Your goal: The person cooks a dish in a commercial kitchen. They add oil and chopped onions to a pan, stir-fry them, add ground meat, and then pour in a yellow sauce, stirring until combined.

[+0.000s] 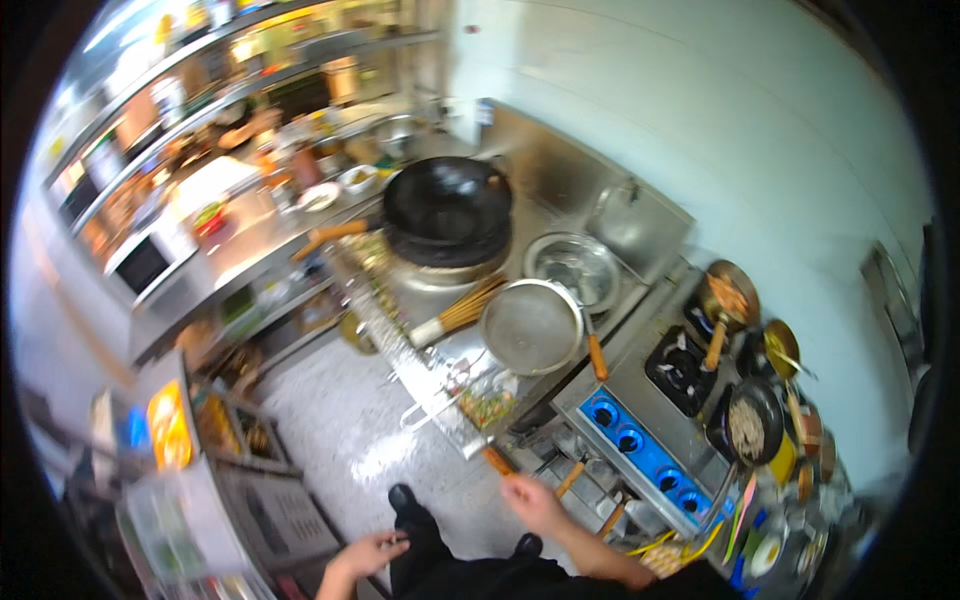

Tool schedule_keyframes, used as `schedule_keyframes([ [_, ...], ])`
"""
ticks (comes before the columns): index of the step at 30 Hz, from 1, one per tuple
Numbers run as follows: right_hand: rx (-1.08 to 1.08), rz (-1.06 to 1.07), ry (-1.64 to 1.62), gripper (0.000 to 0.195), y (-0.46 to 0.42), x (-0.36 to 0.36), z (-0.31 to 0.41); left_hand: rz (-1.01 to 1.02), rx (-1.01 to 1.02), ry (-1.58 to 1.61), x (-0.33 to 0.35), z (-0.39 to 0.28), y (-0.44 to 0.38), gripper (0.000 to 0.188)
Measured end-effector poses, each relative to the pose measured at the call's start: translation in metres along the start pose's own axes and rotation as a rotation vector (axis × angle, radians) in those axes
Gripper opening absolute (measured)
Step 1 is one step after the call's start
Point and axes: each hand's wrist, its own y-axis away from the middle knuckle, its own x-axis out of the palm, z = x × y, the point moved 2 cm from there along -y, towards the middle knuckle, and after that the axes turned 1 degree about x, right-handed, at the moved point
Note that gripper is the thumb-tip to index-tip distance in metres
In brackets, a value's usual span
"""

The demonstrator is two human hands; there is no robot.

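Observation:
My left hand (369,553) hangs beside my dark trousers, fingers bent; whether it holds something small cannot be told. My right hand (531,504) is blurred, fingers curled, close to a wooden handle (498,461) at the stove's lower edge; contact between them is unclear. Ahead, a large black wok (448,202) with a wooden handle rests on the wok range. Nearer lie a bamboo wok brush (465,309) and a round mesh strainer (532,327) with a wooden handle. Behind the strainer, a metal bowl (574,270) sits in the range top.
Right of the range stands a gas stove with blue knob panel (646,457); on it are a pan of orange-brown food (727,296) and a pan of pale food (748,429). A steel counter (247,251) with shelves runs left. An open-fronted cabinet (247,427) stands lower left.

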Motion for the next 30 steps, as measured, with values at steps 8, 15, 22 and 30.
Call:
schedule_keyframes([
  [8, -0.230, -1.063, 1.029, 0.036, -0.382, -0.235, 0.129, -0.121, 0.332, -0.472, -0.118, 0.190, -0.049, 0.031],
  [15, 0.410, -0.929, 0.814, 0.040, -0.511, -0.335, 0.089, -0.231, -0.068, -0.232, -0.223, 0.188, -0.046, 0.034],
  [22, 0.504, -0.920, 0.918, 0.039, -0.626, -0.320, 0.110, -0.100, -0.140, -0.070, -0.280, 0.148, -0.074, 0.032],
  [30, 0.666, -1.080, 0.891, 0.037, -0.703, -0.332, 0.138, -0.130, -0.374, 0.345, -0.323, 0.069, -0.092, 0.044],
])
